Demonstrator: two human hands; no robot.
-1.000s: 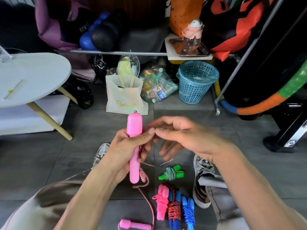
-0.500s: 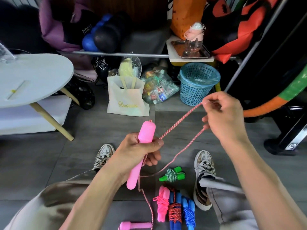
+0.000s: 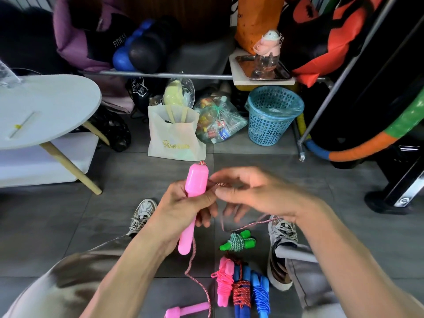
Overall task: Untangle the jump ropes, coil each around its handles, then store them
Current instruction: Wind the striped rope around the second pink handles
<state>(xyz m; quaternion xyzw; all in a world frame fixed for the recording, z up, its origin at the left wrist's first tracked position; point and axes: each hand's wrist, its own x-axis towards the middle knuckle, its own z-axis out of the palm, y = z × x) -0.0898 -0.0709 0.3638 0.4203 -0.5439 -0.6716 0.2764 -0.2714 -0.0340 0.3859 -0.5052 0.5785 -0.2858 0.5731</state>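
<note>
Grey floor — left hand [image 3: 181, 203] grips pink handle [image 3: 195, 191]; right hand [image 3: 259, 193] pinches rope [image 3: 221, 184] beside it.

- Your right hand [image 3: 257, 193] is motion-blurred; you cannot tell whether its fingertips pinch the pink-and-white rope [image 3: 195, 260] or only touch it.
- Your left hand [image 3: 181, 210] hides the middle of the pink handle [image 3: 195, 182].
- The rope vanishes between the two hands.
- The second pink handle [image 3: 185, 311] is cut by the bottom edge, as are the blue coiled ropes [image 3: 252, 294].
- The round white table [image 3: 46, 111] runs off the left edge.
</note>
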